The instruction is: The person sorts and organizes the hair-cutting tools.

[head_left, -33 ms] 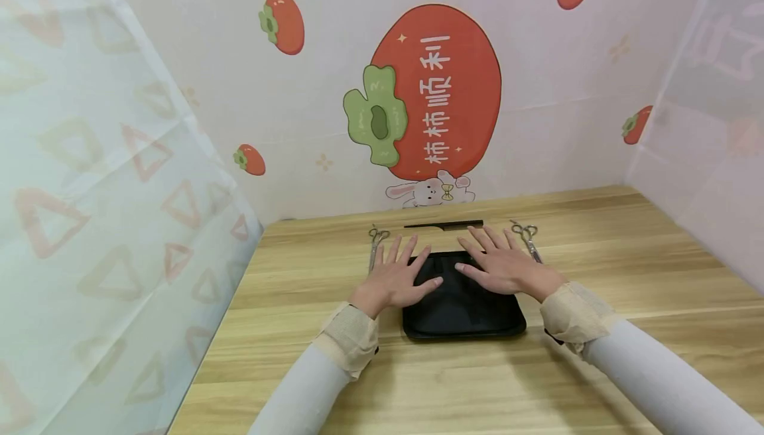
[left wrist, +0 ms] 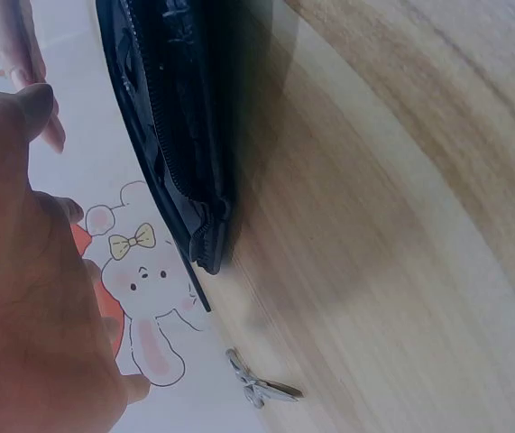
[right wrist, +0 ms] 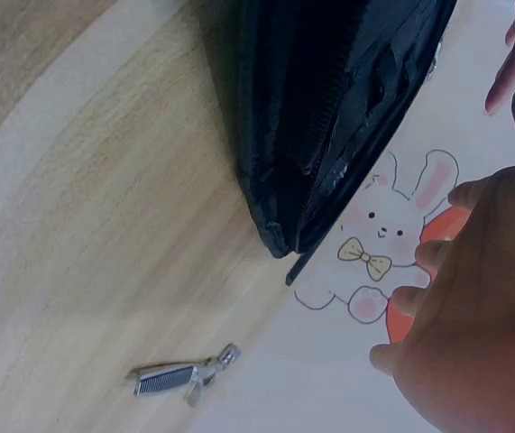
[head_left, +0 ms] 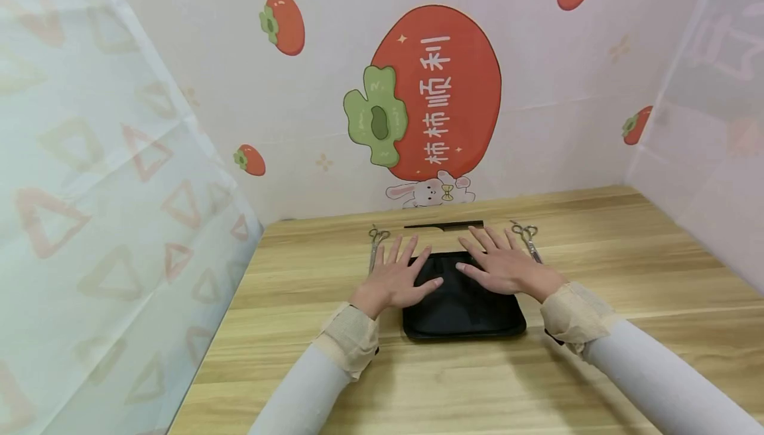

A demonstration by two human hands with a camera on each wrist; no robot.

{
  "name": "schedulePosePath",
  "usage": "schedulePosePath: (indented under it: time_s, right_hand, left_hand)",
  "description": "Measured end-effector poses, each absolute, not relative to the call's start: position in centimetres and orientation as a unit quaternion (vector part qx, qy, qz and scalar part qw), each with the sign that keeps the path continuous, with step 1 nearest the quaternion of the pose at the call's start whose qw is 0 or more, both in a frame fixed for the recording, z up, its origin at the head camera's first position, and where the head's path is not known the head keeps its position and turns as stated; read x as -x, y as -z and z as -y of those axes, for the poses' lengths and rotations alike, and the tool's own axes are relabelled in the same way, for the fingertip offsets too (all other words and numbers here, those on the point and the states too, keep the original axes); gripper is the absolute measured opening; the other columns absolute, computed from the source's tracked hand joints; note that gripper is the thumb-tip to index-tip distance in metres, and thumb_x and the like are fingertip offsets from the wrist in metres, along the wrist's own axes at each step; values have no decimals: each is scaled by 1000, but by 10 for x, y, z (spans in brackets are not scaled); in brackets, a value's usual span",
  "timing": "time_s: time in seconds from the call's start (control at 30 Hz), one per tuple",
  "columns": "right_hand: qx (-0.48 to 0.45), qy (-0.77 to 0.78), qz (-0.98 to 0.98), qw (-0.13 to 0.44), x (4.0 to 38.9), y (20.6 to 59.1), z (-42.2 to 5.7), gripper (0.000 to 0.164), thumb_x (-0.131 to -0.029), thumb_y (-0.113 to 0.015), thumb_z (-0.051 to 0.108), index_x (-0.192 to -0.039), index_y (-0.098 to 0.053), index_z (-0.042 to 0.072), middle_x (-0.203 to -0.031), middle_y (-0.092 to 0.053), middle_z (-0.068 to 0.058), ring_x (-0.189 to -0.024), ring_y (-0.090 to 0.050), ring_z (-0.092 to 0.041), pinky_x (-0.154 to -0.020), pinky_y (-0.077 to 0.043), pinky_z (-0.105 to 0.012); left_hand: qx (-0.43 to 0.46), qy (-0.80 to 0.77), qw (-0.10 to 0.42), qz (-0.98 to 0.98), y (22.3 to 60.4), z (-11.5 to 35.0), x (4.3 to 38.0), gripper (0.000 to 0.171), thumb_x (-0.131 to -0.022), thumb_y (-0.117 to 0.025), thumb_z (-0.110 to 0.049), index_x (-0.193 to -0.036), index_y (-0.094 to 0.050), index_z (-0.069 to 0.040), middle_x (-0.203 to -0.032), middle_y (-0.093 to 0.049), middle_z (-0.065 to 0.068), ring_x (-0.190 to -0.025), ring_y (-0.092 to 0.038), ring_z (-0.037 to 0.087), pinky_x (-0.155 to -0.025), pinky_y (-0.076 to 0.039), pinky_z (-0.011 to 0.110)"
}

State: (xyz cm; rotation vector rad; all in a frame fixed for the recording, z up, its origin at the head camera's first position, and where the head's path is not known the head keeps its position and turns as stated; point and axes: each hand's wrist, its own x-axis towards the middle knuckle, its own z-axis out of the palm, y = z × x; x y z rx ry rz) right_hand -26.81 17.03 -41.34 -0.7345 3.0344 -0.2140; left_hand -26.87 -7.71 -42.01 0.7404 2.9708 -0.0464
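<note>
A black zippered case [head_left: 468,312] lies flat in the middle of the wooden table. My left hand [head_left: 392,282] is held over its left side, fingers spread, holding nothing. Over the right side is my right hand [head_left: 504,268], also spread and holding nothing. Both wrist views show the hands raised apart from the case, whose zipper [left wrist: 162,117] runs along the edge. Hair scissors [head_left: 374,249] lie just beyond the left fingertips. Thinning scissors [head_left: 531,244] with a toothed blade [right wrist: 165,381] lie past the right hand. Behind the case is a black tail comb [head_left: 462,225].
A white backdrop [head_left: 322,103] with printed persimmons and a rabbit stands behind the table [head_left: 442,388]. Patterned cloth [head_left: 119,189] hangs along the left side, and another pale sheet [head_left: 716,123] borders the right.
</note>
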Motion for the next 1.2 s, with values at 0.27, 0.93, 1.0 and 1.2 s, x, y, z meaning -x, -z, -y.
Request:
schedulePosePath:
  time_s: [0.27, 0.93, 1.0, 1.2]
  right_hand:
    - [230, 72, -971, 6, 266, 414, -177, 69, -92, -28, 62, -147, -23, 21, -153, -13, -11, -138, -8, -36, -104, 1, -61]
    - [286, 55, -956, 21, 249, 425, -202, 71, -91, -37, 60, -148, -23, 21, -152, -14, -10, -138, -12, -32, -106, -6, -56]
    - [294, 61, -954, 25, 248, 427, -205, 71, -90, -39, 60, -147, -23, 21, -152, -15, -10, -138, -14, -33, -106, -9, -56]
    - [313, 79, -945, 49, 241, 431, -212, 72, -89, -44, 59, -146, -27, 18, -151, -18, -12, -134, -22, -36, -105, -13, -57]
  left_hand:
    - [-239, 2, 43, -970, 418, 76, 269, 76, -84, -15, -75, -148, -10, -34, -155, -2, 0, -140, 3, 30, -106, 0, 58]
    - [-190, -29, 27, -981, 424, 118, 292, 80, -88, -32, -66, -149, -15, -16, -153, -11, 5, -137, -15, 33, -103, -17, 58]
    - [-170, -40, 31, -984, 423, 124, 294, 83, -88, -42, -62, -149, -14, -12, -153, -12, 6, -136, -17, 34, -103, -18, 57]
    - [-121, -78, 42, -989, 427, 138, 302, 87, -84, -58, -51, -148, -15, -10, -150, -18, 12, -134, -20, 37, -102, -22, 57]
